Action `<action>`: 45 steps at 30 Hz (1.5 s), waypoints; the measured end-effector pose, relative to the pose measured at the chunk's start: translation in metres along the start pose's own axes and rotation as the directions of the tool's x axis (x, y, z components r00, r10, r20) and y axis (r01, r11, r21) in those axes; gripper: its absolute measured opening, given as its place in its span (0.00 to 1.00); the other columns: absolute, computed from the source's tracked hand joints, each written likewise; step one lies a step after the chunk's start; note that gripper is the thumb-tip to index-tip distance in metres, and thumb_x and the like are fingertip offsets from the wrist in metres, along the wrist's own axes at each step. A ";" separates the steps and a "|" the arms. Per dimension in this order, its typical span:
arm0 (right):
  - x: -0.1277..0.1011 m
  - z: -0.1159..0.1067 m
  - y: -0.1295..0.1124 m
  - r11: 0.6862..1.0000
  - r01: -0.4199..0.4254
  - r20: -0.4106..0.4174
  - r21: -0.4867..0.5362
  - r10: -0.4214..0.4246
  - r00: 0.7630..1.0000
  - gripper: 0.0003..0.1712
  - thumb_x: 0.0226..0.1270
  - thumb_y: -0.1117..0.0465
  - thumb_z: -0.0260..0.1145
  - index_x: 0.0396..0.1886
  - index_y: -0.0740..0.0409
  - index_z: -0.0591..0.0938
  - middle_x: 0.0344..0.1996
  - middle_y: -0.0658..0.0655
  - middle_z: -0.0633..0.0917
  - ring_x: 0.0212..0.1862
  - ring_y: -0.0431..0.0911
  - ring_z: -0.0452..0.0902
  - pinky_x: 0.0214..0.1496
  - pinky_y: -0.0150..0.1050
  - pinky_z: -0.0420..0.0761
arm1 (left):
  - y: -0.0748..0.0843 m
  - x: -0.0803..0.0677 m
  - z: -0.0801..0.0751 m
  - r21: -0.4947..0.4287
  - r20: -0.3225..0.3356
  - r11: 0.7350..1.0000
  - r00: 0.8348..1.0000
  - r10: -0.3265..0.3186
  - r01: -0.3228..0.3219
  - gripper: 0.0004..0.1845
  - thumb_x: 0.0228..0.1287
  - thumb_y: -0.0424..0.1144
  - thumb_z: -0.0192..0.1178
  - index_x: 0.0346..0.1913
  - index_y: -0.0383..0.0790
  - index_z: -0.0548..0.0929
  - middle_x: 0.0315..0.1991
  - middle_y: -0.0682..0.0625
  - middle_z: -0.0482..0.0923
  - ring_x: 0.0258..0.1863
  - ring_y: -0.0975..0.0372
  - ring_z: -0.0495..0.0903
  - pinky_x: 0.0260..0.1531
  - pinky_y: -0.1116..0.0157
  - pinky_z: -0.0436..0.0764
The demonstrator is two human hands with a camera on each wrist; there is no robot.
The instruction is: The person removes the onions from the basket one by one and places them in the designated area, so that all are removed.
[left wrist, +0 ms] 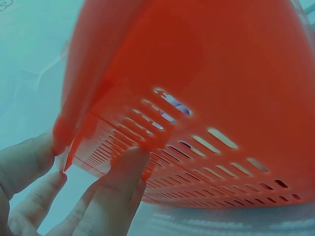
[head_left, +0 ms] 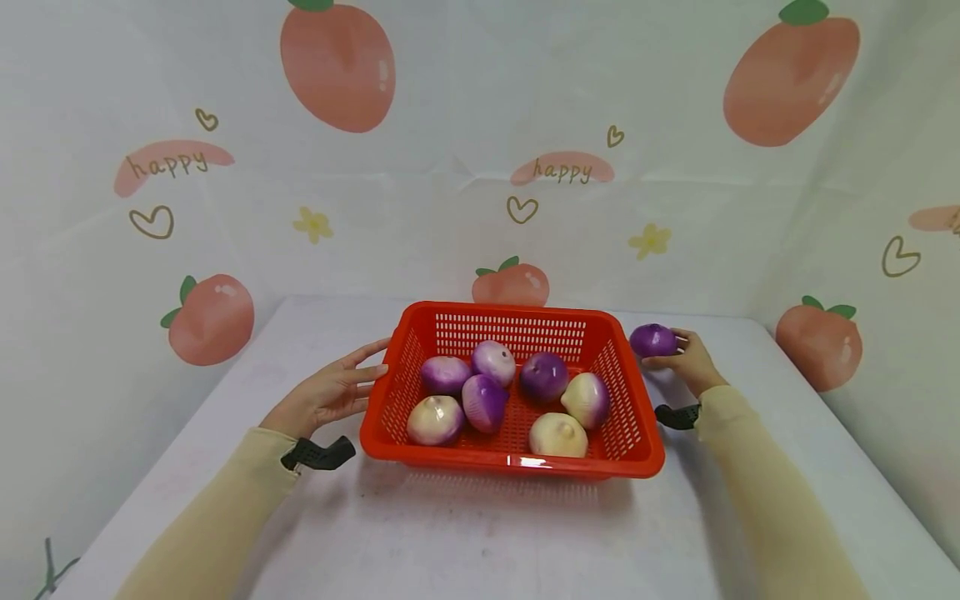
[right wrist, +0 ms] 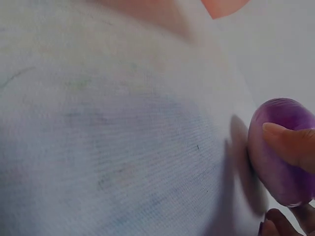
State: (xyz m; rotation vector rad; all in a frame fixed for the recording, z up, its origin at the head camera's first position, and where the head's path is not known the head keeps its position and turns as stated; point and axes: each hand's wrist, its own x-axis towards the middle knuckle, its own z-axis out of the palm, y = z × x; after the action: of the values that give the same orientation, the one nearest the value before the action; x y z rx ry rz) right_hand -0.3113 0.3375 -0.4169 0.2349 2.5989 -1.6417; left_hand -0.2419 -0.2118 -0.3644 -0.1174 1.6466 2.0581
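A glossy purple onion is held in my right hand, just beyond the right rim of a red plastic basket. In the right wrist view, the thumb lies across that onion, with other fingers around its lower side. My left hand is at the basket's left side, its fairly straight fingers touching the rim. The left wrist view shows fingertips against the slotted red wall. Inside the basket lie several onions, among them a dark purple one and a pale one.
The basket stands on a white-covered table. Behind it hangs a white cloth backdrop printed with red fruit, hearts and "happy". Black wrist mounts stick out from both cream sleeves.
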 end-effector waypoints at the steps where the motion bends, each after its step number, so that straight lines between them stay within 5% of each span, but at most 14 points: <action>1: 0.000 0.000 -0.001 1.000 -0.005 0.002 -0.001 0.005 1.000 0.58 0.58 0.64 0.72 0.75 0.69 0.41 0.73 0.76 0.47 0.72 0.69 0.48 0.74 0.62 0.53 | 0.000 0.000 0.000 -0.001 -0.001 1.000 1.000 0.000 0.000 0.36 0.68 0.38 0.59 0.76 0.55 0.56 0.48 0.52 0.79 0.43 0.58 0.85 0.40 0.63 0.86; 14: 0.006 -0.006 0.002 0.995 -0.096 0.021 -0.031 0.097 0.995 0.62 0.58 0.59 0.73 0.75 0.67 0.39 0.71 0.78 0.50 0.72 0.68 0.48 0.74 0.64 0.51 | 0.000 0.002 0.000 0.007 -0.003 1.000 1.000 -0.003 0.003 0.36 0.69 0.38 0.58 0.75 0.55 0.56 0.49 0.52 0.78 0.44 0.58 0.84 0.42 0.61 0.86; 45: 0.005 -0.006 -0.004 0.993 -0.107 0.039 -0.058 0.110 0.993 0.64 0.57 0.60 0.74 0.75 0.69 0.36 0.71 0.79 0.48 0.72 0.69 0.47 0.74 0.64 0.49 | 0.000 0.000 0.000 -0.031 0.023 1.000 1.000 0.003 -0.002 0.36 0.70 0.36 0.57 0.76 0.54 0.55 0.50 0.51 0.77 0.43 0.58 0.84 0.41 0.61 0.86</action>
State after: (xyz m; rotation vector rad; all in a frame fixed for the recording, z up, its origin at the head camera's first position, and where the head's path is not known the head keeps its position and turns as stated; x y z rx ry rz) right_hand -0.3166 0.3422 -0.4117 0.3283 2.5484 -1.5195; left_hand -0.2419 -0.2119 -0.3645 -0.1023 1.6021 2.0802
